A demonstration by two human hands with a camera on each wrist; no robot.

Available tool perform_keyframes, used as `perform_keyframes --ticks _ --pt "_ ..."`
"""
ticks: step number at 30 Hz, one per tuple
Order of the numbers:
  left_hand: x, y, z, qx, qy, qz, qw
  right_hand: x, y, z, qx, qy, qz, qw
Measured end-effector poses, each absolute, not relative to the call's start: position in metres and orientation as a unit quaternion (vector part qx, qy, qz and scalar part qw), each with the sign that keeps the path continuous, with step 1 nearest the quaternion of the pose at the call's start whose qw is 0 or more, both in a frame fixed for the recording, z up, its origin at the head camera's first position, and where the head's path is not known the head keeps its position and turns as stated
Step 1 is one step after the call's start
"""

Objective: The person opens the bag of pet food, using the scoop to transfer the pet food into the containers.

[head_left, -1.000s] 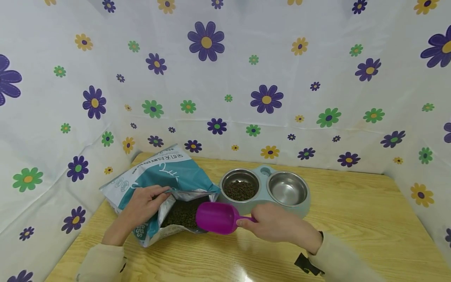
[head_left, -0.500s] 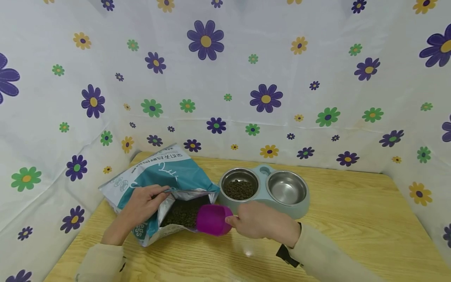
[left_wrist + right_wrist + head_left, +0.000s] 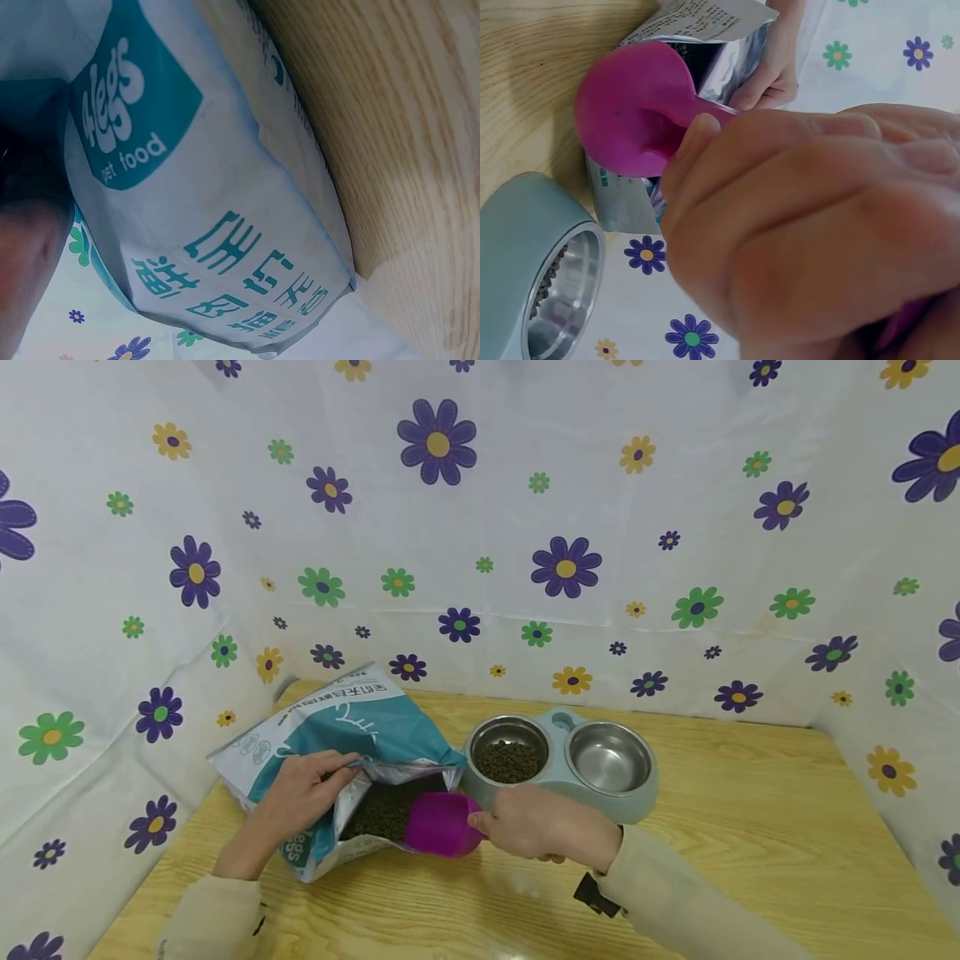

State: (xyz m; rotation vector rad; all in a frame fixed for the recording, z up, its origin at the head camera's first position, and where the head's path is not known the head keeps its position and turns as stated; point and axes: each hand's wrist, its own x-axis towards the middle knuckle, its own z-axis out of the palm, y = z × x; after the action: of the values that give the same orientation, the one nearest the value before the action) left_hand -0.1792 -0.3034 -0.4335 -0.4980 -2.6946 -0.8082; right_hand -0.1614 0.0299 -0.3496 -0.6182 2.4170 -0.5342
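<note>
A teal and white pet food bag (image 3: 405, 727) lies on its side at the left, its mouth facing right with brown kibble (image 3: 378, 814) inside. My left hand (image 3: 303, 797) pinches the upper edge of the mouth and holds it up. My right hand (image 3: 536, 822) grips the handle of a magenta scoop (image 3: 442, 825), whose front end is in the bag's mouth, over the kibble. In the right wrist view the fingers wrap round the handle, with the thumb (image 3: 697, 139) along it. The left wrist view shows the bag's printed side (image 3: 217, 195); the left fingertips are hidden there.
Behind my right hand stands a pale blue double feeder (image 3: 558, 764) with two steel bowls. Its left bowl (image 3: 507, 727) has kibble in it; the right bowl (image 3: 609, 764) shows bare metal. A flowered cloth (image 3: 495, 527) hangs round the wooden table (image 3: 750, 827).
My right hand has moved left with the scoop, bringing its front end further into the bag's mouth. The left hand keeps its hold on the bag's edge.
</note>
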Motion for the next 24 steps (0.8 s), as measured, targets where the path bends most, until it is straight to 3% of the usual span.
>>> perform_keyframes --ticks 24 --pt "-0.181 -0.305 -0.437 -0.181 -0.930 -0.282 0.150 -0.169 0.035 -0.388 -0.215 0.853 -0.345 0.328"
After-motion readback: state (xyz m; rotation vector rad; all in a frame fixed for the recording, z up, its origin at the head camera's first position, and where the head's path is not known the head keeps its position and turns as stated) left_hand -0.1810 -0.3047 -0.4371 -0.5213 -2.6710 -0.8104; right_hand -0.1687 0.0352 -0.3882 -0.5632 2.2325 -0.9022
